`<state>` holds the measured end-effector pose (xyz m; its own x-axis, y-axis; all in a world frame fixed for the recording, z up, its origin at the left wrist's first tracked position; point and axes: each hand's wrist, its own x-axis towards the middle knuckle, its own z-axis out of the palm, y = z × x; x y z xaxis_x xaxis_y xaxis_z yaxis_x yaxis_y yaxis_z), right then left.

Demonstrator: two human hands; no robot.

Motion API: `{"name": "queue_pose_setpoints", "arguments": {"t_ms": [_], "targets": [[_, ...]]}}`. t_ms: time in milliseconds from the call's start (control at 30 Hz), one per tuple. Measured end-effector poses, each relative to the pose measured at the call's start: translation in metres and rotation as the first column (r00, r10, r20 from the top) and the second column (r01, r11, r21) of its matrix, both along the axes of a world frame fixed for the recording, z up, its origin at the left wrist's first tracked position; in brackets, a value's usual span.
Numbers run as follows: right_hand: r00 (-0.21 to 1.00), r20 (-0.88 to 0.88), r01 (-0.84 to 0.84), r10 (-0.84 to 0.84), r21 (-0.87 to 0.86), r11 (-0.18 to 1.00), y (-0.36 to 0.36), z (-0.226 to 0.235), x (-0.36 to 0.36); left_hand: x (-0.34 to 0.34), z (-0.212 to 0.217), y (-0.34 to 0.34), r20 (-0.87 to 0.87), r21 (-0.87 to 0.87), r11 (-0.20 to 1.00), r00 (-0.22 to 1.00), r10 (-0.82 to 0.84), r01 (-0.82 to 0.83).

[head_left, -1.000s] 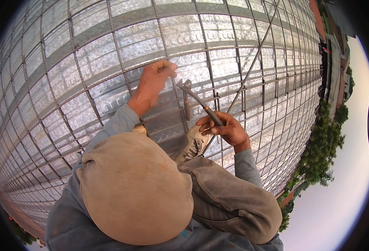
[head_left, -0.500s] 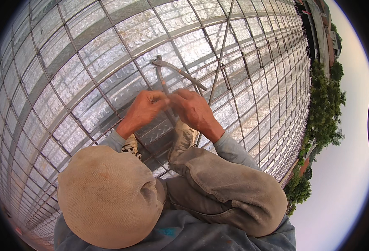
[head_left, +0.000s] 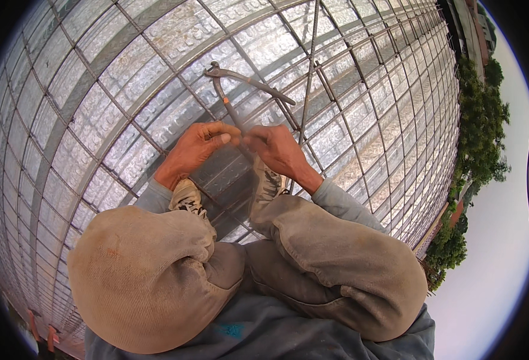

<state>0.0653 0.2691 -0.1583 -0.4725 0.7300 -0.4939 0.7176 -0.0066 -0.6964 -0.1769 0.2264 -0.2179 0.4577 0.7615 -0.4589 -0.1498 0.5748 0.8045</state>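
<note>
A worker in dusty brown trousers (head_left: 360, 273) and a blue-grey shirt (head_left: 270, 324), marked near the waist by a turquoise stain (head_left: 232, 330), crouches over a grid of steel, knees bent wide at left and right. Between the knees, a little farther out, the left shoe (head_left: 186, 198) and the right shoe (head_left: 269, 183), both pale with dark markings, stand well apart. Just beyond them the left hand (head_left: 197, 146) and the right hand (head_left: 282, 155) come together, each with fingers curled toward the thumb and the fingertips almost meeting; motion blurs the gap, and whether either pinches anything thin cannot be told. Right past the fingertips, a pair of end-cutting nippers (head_left: 235, 75) lies on the grid, its head to the far left and its handles spread wide, one reaching right, the other running back toward the hands, where its end is hard to make out. Beneath stretches the rebar mesh (head_left: 224, 31), set over shiny, embossed metal decking (head_left: 126, 84) that falls into shadow around the shoes. To the right of the nippers, a long steel bar (head_left: 310, 72) cuts across the squares toward the far side. At the far right, green trees (head_left: 477, 132) line the edge under a pale sky (head_left: 498, 210).
</note>
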Motion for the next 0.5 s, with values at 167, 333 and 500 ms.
{"name": "queue_pose_setpoints", "arguments": {"t_ms": [167, 333, 500], "targets": [[0.991, -0.064, 0.095, -0.12, -0.312, 0.945, 0.008, 0.014, -0.002, 0.012, 0.0, -0.001, -0.014, 0.025, 0.993, 0.993, 0.118, -0.118], [0.982, -0.13, 0.095, -0.139, -0.3, 0.949, 0.007, 0.008, 0.0, 0.019, -0.006, -0.005, -0.162, 0.101, 0.979, 0.968, 0.192, -0.177], [0.946, -0.187, 0.156, -0.264, -0.451, 0.879, 0.013, 0.011, 0.002, 0.013, 0.002, -0.002, -0.142, 0.059, 0.987, 0.977, 0.159, -0.152]]}}
